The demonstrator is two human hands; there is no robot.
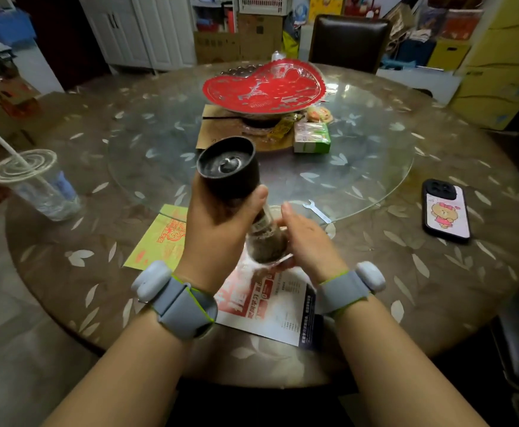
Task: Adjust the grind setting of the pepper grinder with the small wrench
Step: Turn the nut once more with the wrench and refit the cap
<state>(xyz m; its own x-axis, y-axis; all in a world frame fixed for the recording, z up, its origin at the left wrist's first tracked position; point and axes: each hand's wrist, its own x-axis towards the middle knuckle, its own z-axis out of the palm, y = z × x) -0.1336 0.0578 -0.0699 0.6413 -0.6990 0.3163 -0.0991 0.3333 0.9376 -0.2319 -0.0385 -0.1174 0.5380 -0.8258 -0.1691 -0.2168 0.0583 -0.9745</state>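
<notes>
The pepper grinder (233,167) has a black grinding head and a clear glass body filled with peppercorns. It is tilted, head up and toward me, so I look into the head's recessed end with a metal nut in the middle. My left hand (218,223) grips it just below the black head. My right hand (304,241) holds the glass body from the right and underneath. The small flat silver wrench (316,211) lies on the table just beyond my right hand, untouched.
A round brown table (437,288) carries a glass turntable (375,167), a red heart-shaped dish (264,87), snack packets (312,137), a phone (446,211) at right, a plastic cup with straw (36,186) at left, and leaflets (270,303) under my hands.
</notes>
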